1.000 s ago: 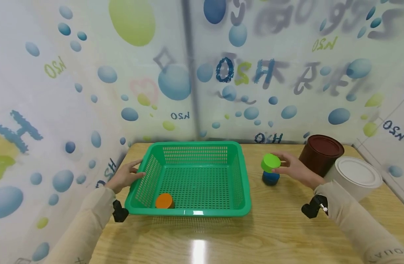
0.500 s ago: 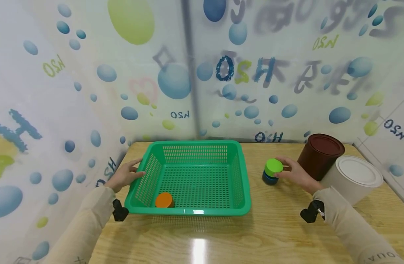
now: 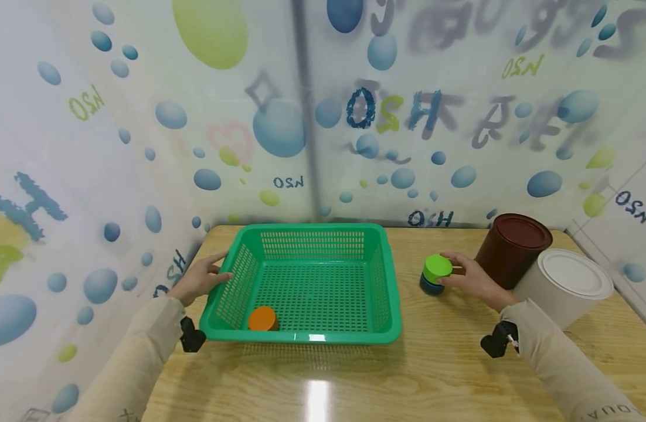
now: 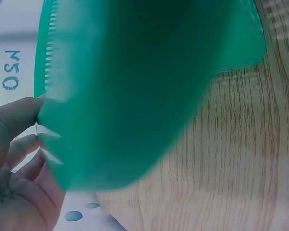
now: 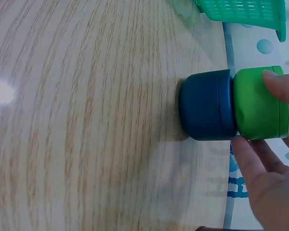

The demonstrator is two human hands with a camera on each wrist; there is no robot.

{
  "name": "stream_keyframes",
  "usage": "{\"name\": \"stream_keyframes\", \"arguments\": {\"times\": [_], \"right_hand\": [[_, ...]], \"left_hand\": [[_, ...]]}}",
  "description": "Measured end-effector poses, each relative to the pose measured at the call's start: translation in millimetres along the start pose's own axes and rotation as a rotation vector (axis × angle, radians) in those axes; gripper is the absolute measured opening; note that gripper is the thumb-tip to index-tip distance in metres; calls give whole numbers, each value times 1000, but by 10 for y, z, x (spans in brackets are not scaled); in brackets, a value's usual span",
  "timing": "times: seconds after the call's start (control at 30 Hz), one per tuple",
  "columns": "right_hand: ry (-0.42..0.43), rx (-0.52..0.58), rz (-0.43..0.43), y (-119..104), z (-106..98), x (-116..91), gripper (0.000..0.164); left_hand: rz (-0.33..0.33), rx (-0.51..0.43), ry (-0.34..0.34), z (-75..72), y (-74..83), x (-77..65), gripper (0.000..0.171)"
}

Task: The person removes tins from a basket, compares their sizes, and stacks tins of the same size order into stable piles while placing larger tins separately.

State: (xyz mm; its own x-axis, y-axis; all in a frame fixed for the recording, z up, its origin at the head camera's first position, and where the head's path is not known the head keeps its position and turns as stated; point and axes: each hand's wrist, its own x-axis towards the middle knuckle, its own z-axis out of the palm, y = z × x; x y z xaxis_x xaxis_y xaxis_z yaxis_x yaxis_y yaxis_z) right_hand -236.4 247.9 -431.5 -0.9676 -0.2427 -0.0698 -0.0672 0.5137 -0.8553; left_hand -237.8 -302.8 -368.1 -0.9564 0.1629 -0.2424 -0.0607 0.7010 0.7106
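Note:
A lime-green round container (image 3: 437, 267) sits on a dark blue round one (image 3: 431, 285), both upright on the table right of the basket. My right hand (image 3: 473, 281) holds the green one, thumb on one side and fingers on the other; in the right wrist view a fingertip (image 5: 242, 143) lies right at the seam between the two. My left hand (image 3: 199, 281) holds the left rim of the green plastic basket (image 3: 394, 293), thumb reaching over the rim. An orange round container (image 3: 262, 319) lies inside the basket's front left corner.
A dark brown can (image 3: 513, 249) and a white lidded can (image 3: 563, 287) stand at the right, close by my right wrist and forearm. A wall (image 3: 333, 193) with printed bubbles rises behind the wooden table (image 3: 386, 381).
My right hand has lowered the green container slightly to the right, onto the blue one. Over the last half second both hands stay almost still. Left hand and basket have not moved.

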Motion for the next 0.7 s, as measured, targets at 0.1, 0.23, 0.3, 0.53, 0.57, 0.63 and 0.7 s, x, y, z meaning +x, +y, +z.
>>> {"name": "stream_keyframes", "arguments": {"times": [0.1, 0.23, 0.3, 0.53, 0.57, 0.63, 0.7], "right_hand": [[-3, -1, -2, -8, -4, -8, 76], [-2, -6, -1, -25, -20, -27, 78], [2, -10, 4, -31, -34, -34, 79], [25, 0, -18, -101, -119, -62, 78], [29, -2, -31, -125, -135, -68, 77], [36, -4, -52, -179, -172, -75, 75], [37, -9, -72, -246, -211, -79, 73]], "left_hand": [[4, -1, 1, 0, -2, -2, 67], [8, -3, 0, -1, 0, -6, 67], [5, -4, 0, -1, 2, -6, 67], [-1, -3, 3, -1, 9, -2, 67], [0, -4, 3, -2, 9, -3, 67], [2, -5, 0, -3, 8, -5, 67], [5, -5, -2, -4, 7, -8, 67]]}}
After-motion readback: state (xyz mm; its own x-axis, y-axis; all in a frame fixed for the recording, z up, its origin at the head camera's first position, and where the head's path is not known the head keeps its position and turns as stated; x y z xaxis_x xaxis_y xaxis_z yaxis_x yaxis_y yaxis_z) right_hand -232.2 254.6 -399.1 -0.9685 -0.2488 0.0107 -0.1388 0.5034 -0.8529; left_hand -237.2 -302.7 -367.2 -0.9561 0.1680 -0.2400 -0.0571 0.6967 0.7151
